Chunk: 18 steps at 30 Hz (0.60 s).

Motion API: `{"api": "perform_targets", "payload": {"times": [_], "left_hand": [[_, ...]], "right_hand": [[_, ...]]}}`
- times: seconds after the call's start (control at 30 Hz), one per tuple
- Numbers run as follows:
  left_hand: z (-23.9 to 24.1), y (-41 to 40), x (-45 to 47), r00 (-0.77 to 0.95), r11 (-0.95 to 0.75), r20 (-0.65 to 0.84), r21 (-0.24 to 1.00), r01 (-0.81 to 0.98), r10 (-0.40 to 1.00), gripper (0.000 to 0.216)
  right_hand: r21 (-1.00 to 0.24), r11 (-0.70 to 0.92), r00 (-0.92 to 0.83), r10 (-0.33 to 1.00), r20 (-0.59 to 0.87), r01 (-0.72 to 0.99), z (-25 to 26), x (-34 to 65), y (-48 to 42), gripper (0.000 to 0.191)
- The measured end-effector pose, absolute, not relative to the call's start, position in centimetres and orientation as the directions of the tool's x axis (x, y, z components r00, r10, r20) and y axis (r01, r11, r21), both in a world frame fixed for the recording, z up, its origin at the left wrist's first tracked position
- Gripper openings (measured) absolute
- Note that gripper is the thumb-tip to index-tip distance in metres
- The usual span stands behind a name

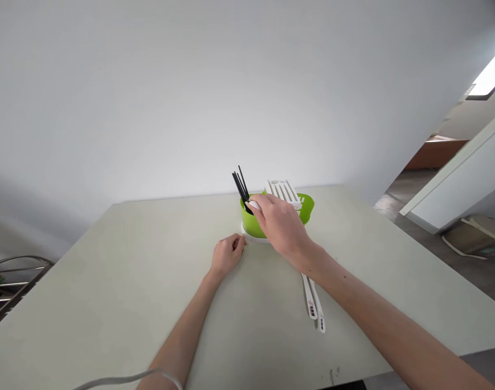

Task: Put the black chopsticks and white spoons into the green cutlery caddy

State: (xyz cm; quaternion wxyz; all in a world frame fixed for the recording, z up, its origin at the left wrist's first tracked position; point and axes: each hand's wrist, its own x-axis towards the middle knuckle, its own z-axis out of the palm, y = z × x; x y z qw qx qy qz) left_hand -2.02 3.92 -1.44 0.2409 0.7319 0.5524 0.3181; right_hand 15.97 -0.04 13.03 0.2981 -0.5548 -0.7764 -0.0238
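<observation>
A plain pale wall (215, 108) rises behind a light tabletop (109, 292) that fills most of the head view. At the far right, past the wall's edge, there is a grey floor (418, 238) and a low reddish-brown piece of furniture (434, 154); at the far left a metal rack (18, 295) stands beside the tabletop.

Near the back of the tabletop, roughly in the middle, a green holder (252, 226) sits upright on a white base (258, 239). Several black sticks (240, 187) stand in its left part, leaning to the left, and a white slotted piece (286, 192) shows at its right part.

The right hand (280, 223) reaches across the front of the holder, its fingers closed around a white rounded piece (255, 205) just beside the sticks; the rest of that piece is hidden. The left hand (227, 254) rests on the tabletop with curled fingers, its tips at the left end of the base; whether they pinch the edge, I cannot tell. Two white handles (311, 299) lie side by side near the right forearm, their upper ends hidden beneath it. A pale cord (121, 378) crosses the left forearm at the bottom.
</observation>
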Motion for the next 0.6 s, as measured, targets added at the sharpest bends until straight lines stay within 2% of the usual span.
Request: {"api": "perform_targets", "payload": {"times": [0.23, 0.6], "left_hand": [[-1.2, 3.7, -2.0, 0.204, -0.283, 0.197, 0.685, 0.671, 0.959, 0.038], [-1.7, 4.0, -2.1, 0.199, -0.289, 0.211, 0.662, 0.691, 0.957, 0.033]], "right_hand": [[-0.236, 0.282, -0.204, 0.929, 0.308, 0.930, 13.3, 13.4, 1.1, 0.017], [-0.313, 0.279, -0.196, 0.942, 0.271, 0.908, 12.4, 11.6, 2.8, 0.019]]}}
